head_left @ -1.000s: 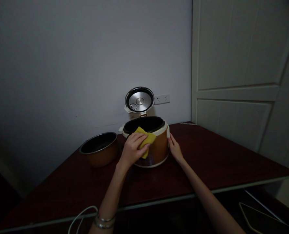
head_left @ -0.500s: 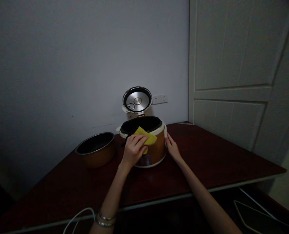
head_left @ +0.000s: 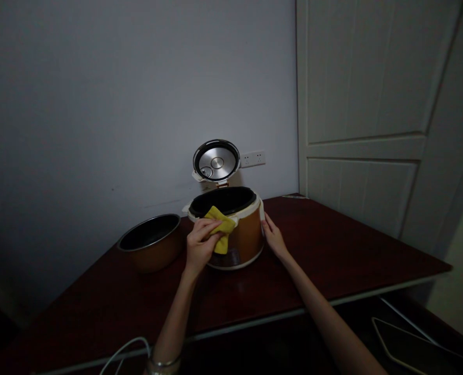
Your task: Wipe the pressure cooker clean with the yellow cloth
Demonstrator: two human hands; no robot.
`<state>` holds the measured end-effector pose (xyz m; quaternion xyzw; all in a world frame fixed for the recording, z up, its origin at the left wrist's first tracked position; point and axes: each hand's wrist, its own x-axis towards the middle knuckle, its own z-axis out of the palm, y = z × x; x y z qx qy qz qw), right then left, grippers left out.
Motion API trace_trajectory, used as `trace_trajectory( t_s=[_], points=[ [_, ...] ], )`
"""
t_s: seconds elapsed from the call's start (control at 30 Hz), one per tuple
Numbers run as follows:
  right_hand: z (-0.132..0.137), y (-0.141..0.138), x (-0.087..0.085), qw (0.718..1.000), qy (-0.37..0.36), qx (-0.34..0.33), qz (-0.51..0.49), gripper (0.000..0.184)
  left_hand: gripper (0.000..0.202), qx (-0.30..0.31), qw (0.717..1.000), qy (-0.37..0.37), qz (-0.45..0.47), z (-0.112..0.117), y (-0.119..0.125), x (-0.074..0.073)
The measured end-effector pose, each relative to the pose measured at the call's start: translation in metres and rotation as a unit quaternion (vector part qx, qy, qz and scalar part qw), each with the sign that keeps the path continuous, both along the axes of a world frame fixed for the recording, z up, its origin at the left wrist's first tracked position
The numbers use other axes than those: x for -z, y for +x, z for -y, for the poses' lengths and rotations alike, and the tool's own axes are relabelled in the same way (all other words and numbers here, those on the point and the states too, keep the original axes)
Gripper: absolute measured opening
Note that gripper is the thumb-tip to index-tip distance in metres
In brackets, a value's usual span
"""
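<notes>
Pinched in my left hand [head_left: 202, 245] is a yellow cloth [head_left: 223, 229], laid against the front rim of the rice cooker [head_left: 249, 234]. The cooker has an orange-brown body and a white rim, and its dark inside shows from above. Its lid [head_left: 217, 162] stands raised at the back, with the silver inner plate facing me. My right hand [head_left: 273, 237] grips the white side handle at the cooker's right, the fingers partly hidden behind it. To the left of the cooker sits the inner pot [head_left: 153, 245], orange outside and dark inside.
The cooker and pot stand on a dark red table [head_left: 317, 250]. Behind is a wall with a white socket [head_left: 253, 159]. A pale panelled door [head_left: 360, 187] rises at the right. A white cable [head_left: 125, 346] loops at the front edge, and a flat pale-edged object [head_left: 403, 344] lies below right.
My left hand and the cloth have moved left and slightly down along the cooker's front. The right hand stays at the handle. The whole view has shifted a little.
</notes>
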<state>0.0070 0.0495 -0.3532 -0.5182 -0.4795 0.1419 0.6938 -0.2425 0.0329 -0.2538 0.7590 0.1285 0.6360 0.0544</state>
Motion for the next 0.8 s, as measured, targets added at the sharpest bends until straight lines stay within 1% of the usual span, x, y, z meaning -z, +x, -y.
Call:
trace_trajectory(
  t_s=[0.2, 0.3, 0.4, 0.47, 0.53, 0.57, 0.63, 0.67, 0.7, 0.73, 0.77, 0.8],
  points=[
    [0.003, -0.001, -0.002, 1.0, -0.007, -0.002, 0.0, 0.073, 0.013, 0.001, 1.0, -0.022, 0.017, 0.004, -0.001, -0.002],
    [0.004, -0.002, -0.002, 1.0, -0.002, -0.002, -0.001, 0.072, 0.011, -0.011, 0.996, -0.056, 0.063, 0.004, -0.003, 0.0],
    [0.002, -0.002, -0.002, 1.0, -0.003, -0.003, -0.006, 0.071, 0.014, -0.037, 0.986, -0.107, 0.12, 0.001, -0.011, 0.009],
    [0.001, -0.001, -0.003, 1.0, 0.002, -0.007, -0.01, 0.071, 0.018, -0.056, 0.978, -0.147, 0.136, -0.001, -0.02, 0.017],
    [0.003, 0.0, -0.006, 1.0, 0.004, -0.001, -0.018, 0.07, 0.024, -0.067, 0.967, -0.201, 0.144, -0.003, -0.029, 0.027],
    [0.007, -0.002, -0.009, 1.0, 0.005, 0.012, -0.022, 0.069, 0.028, -0.068, 0.958, -0.234, 0.153, -0.004, -0.034, 0.032],
    [0.024, -0.009, -0.019, 0.997, 0.03, 0.065, -0.015, 0.062, 0.035, -0.06, 0.933, -0.304, 0.181, -0.001, -0.042, 0.04],
    [0.036, -0.017, -0.025, 0.994, 0.055, 0.098, -0.002, 0.056, 0.039, -0.053, 0.92, -0.336, 0.196, 0.003, -0.045, 0.044],
    [0.051, -0.026, -0.032, 0.986, 0.1, 0.128, 0.028, 0.046, 0.041, -0.041, 0.908, -0.362, 0.208, 0.008, -0.047, 0.046],
    [0.068, -0.038, -0.04, 0.98, 0.134, 0.138, 0.052, 0.035, 0.043, -0.025, 0.897, -0.384, 0.215, 0.015, -0.048, 0.047],
    [0.085, -0.052, -0.047, 0.978, 0.154, 0.122, 0.066, 0.027, 0.044, -0.005, 0.89, -0.402, 0.216, 0.023, -0.048, 0.047],
    [0.101, -0.066, -0.054, 0.981, 0.159, 0.08, 0.074, 0.022, 0.045, 0.021, 0.884, -0.419, 0.207, 0.032, -0.047, 0.046]
  ],
)
